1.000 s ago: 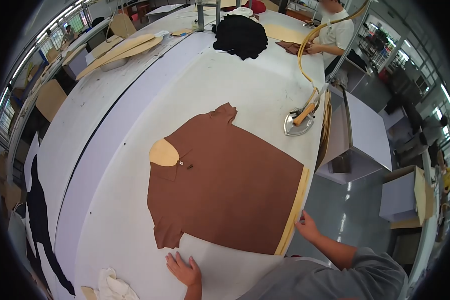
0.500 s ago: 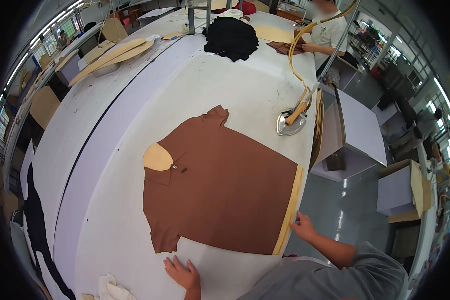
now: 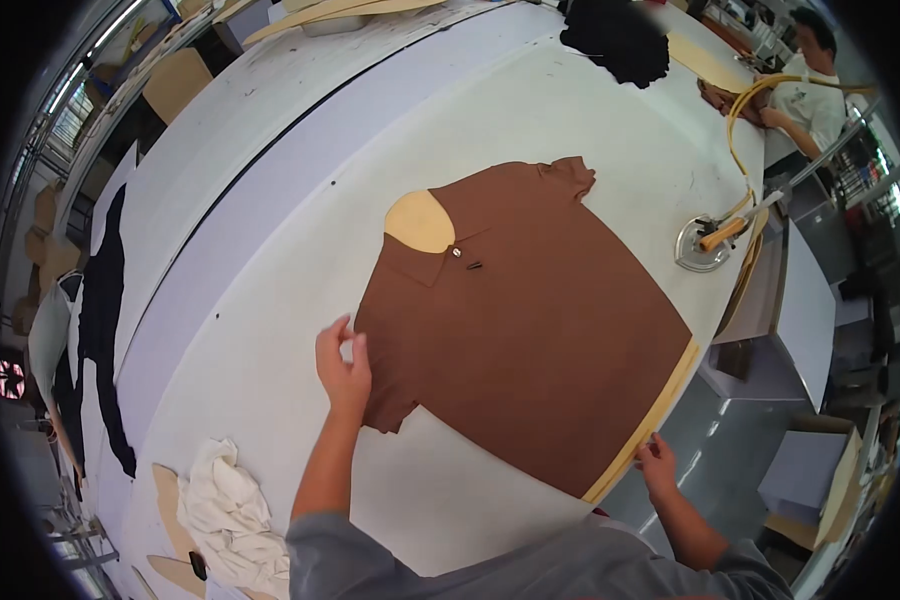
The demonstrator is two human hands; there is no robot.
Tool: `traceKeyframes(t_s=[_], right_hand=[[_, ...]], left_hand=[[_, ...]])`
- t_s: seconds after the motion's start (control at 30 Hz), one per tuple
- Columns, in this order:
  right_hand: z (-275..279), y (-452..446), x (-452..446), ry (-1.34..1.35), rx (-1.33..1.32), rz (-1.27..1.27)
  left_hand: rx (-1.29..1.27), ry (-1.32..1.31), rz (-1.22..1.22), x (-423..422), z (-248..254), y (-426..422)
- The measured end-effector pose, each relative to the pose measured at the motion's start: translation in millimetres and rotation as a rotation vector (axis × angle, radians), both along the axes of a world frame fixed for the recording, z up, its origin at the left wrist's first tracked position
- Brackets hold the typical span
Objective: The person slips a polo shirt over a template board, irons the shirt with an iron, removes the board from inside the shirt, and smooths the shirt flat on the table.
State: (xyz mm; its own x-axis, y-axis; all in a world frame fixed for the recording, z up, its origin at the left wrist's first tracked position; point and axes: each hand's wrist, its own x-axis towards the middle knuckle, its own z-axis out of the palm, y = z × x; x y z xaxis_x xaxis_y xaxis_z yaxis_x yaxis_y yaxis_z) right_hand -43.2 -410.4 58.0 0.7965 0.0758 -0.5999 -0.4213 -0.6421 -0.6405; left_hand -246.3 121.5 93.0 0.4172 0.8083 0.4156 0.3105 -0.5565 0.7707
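Observation:
A brown collared polo shirt (image 3: 530, 310) lies spread flat, with a tan board inside it. The board (image 3: 420, 222) shows at the neck opening and as a strip along the hem. Beside the shirt's near shoulder and sleeve, my left hand (image 3: 343, 372) is raised, thumb and fingers apart and slightly curled, holding nothing. My right hand (image 3: 658, 468) is by the hem at the table edge, its fingertips close to the board strip; its fingers are loosely bent and apart. Whether they touch the board, I cannot tell.
An iron (image 3: 705, 243) with a wooden handle and yellow hose rests at the table's right edge. A black garment pile (image 3: 615, 42) lies at the back. Crumpled white cloth (image 3: 228, 510) is at lower left. A co-worker (image 3: 810, 105) handles brown fabric at far right.
My left hand has moved up from the table below the sleeve to beside the shoulder. My right hand stays near the hem. The view has turned left, shifting everything rightward.

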Motion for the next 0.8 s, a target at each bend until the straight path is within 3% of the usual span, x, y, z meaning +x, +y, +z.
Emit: traceKeyframes(t_s=[0.03,0.1,0.23,0.37,0.47,0.57,0.8], right_hand=[[6,4,2,0.03,0.057,-0.132],[18,10,3,0.04,0.049,-0.158],[26,25,8,0.045,0.034,-0.254],[18,22,5,0.045,0.029,-0.336],[19,25,2,-0.009,0.003,-0.442],[21,35,6,-0.003,-0.029,-0.483],[18,59,13,-0.031,-0.121,-0.456]], left_hand=[[0.027,0.026,-0.04,33,4,27],[-0.081,0.157,-0.181,100,19,70],[0.261,0.453,-0.349,229,-10,123],[0.649,0.521,-0.471,305,-40,142],[0.547,0.544,-0.561,324,-63,152],[0.352,0.732,-0.628,324,-73,154],[0.429,0.66,-0.608,323,-77,157]])
